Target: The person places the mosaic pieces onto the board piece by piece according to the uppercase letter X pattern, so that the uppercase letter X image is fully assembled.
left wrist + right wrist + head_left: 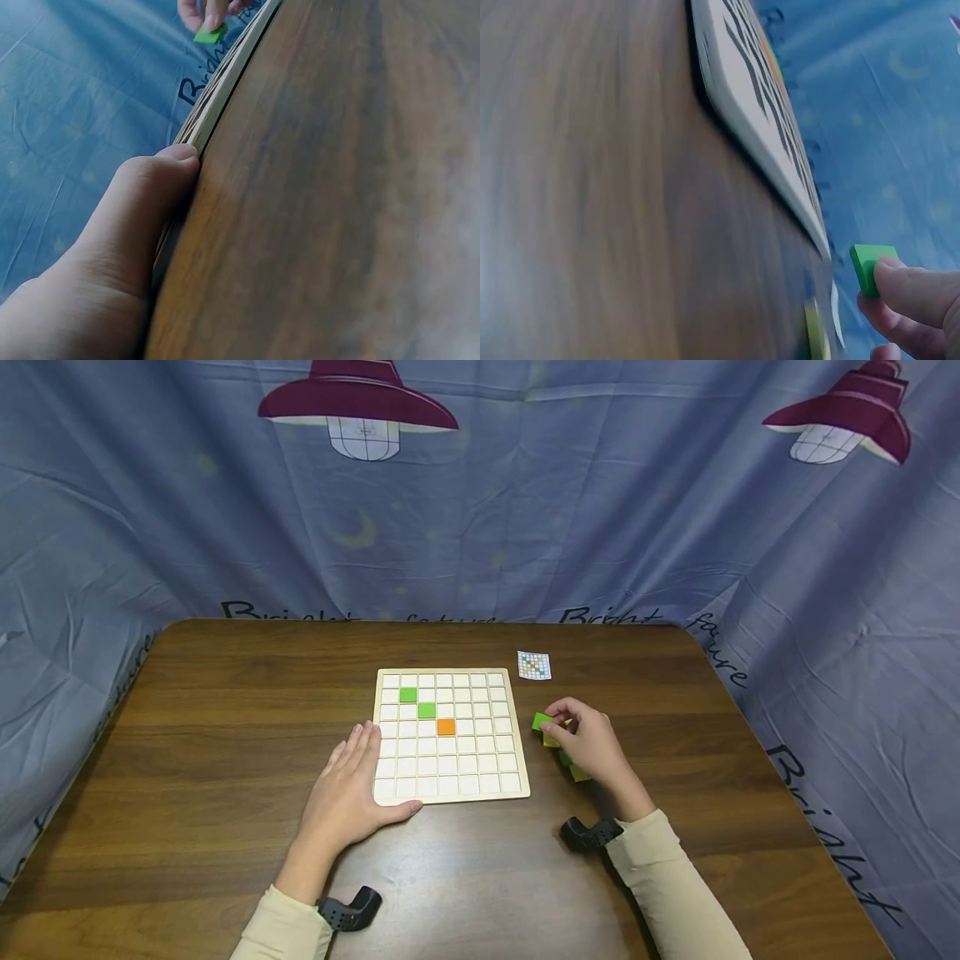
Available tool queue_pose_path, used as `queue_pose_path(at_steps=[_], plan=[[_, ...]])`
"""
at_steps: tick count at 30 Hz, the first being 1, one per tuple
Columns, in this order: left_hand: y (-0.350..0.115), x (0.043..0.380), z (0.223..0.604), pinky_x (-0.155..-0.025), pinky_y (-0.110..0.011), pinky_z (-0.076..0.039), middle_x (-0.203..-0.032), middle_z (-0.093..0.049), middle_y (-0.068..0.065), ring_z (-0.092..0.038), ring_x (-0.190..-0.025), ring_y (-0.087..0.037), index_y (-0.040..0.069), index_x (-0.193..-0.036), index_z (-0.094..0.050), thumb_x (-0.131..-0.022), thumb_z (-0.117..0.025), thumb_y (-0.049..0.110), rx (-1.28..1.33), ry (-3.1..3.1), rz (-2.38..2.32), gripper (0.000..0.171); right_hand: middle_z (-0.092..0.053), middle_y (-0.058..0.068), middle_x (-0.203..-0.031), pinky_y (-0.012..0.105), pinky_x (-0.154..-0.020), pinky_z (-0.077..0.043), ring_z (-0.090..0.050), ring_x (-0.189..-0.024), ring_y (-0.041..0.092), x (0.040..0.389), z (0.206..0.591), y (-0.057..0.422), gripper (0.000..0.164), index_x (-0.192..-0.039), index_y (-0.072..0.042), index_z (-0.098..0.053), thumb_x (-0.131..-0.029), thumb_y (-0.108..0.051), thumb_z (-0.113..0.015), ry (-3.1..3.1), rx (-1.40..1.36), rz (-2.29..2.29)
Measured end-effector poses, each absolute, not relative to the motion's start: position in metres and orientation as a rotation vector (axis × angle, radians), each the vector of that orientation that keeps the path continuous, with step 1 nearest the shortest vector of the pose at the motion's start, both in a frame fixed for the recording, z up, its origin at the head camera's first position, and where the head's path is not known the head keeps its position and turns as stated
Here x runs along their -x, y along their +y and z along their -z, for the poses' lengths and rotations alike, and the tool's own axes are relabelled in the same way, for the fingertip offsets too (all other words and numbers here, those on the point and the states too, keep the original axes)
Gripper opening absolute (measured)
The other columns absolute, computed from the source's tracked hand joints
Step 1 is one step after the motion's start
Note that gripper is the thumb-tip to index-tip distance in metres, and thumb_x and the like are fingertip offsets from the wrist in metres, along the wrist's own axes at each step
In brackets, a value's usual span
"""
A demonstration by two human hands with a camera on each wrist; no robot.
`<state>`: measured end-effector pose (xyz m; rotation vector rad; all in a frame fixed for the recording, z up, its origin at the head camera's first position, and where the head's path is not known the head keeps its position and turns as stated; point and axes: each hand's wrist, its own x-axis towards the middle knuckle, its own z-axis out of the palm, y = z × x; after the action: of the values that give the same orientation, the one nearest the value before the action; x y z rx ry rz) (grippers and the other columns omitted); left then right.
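A square wooden grid board (465, 747) with white cells lies mid-table. Two green tiles (408, 695) and one orange tile (446, 727) sit in its cells along a diagonal. My left hand (345, 793) rests at the board's left side, fingers straight along the edge and thumb at the front edge. Right of the board, my right hand (588, 743) pinches a green square tile (871, 266) between thumb and fingers, raised off the table. Beneath that hand lie several yellow and green tiles (579, 773), partly hidden by it.
A small printed card (534, 666) with a coloured grid pattern lies behind the board's right corner. The brown wooden table (247, 710) ends at a blue curtain (480, 527) hanging along the back and sides. Each wrist wears a black band (351, 910).
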<state>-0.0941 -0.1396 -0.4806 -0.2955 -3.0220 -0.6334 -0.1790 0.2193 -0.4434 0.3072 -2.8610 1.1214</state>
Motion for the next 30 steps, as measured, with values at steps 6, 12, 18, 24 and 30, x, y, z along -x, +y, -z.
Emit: queue_pose_path(at_steps=[6,12,18,24,30], plan=[[-0.139,0.096,0.481,-0.126,-0.046,-0.019,-0.165,-0.020,-0.017,-0.017,-0.155,-0.030,-0.001,-0.157,-0.019,-0.067,-0.063,0.085,0.291,-3.019,0.622,0.132,-0.066,-0.001,-0.081,0.023,-0.058,-0.042,-0.051,-0.068,0.015,0.178,0.447,0.178,0.012,-0.099,-0.014,-0.068,-0.089,-0.018,-0.075,-2.846,-0.431,-1.197],[-0.138,0.097,0.481,-0.126,-0.046,-0.019,-0.164,-0.021,-0.017,-0.018,-0.154,-0.031,-0.002,-0.157,-0.020,-0.067,-0.062,0.086,0.289,-3.018,0.617,0.132,-0.065,-0.006,-0.080,0.025,-0.066,-0.042,-0.050,-0.074,0.013,0.175,0.450,0.142,0.011,-0.095,-0.018,-0.069,-0.088,-0.023,-0.076,-2.874,-0.524,-1.163],[-0.137,0.097,0.482,-0.126,-0.046,-0.019,-0.164,-0.022,-0.017,-0.018,-0.154,-0.030,-0.002,-0.156,-0.020,-0.067,-0.059,0.088,0.290,-3.014,0.613,0.133,-0.063,-0.010,-0.079,0.028,-0.068,-0.040,-0.047,-0.077,0.014,0.174,0.454,0.125,0.010,-0.094,-0.021,-0.069,-0.089,-0.025,-0.076,-2.904,-0.587,-1.070],[-0.137,0.097,0.482,-0.126,-0.046,-0.020,-0.164,-0.022,-0.017,-0.018,-0.154,-0.030,-0.001,-0.157,-0.020,-0.067,-0.057,0.090,0.286,-3.021,0.605,0.133,-0.064,-0.010,-0.090,0.030,-0.075,-0.043,-0.050,-0.090,0.014,0.172,0.454,0.125,0.007,-0.091,-0.022,-0.071,-0.088,-0.024,-0.077,-2.903,-0.581,-1.069],[-0.137,0.097,0.482,-0.126,-0.046,-0.020,-0.164,-0.021,-0.017,-0.018,-0.154,-0.030,-0.002,-0.157,-0.020,-0.067,-0.058,0.089,0.278,-3.025,0.599,0.133,-0.066,-0.007,-0.095,0.029,-0.075,-0.045,-0.050,-0.090,0.014,0.170,0.455,0.126,0.008,-0.092,-0.018,-0.077,-0.089,-0.025,-0.075,-2.913,-0.654,-1.003]])
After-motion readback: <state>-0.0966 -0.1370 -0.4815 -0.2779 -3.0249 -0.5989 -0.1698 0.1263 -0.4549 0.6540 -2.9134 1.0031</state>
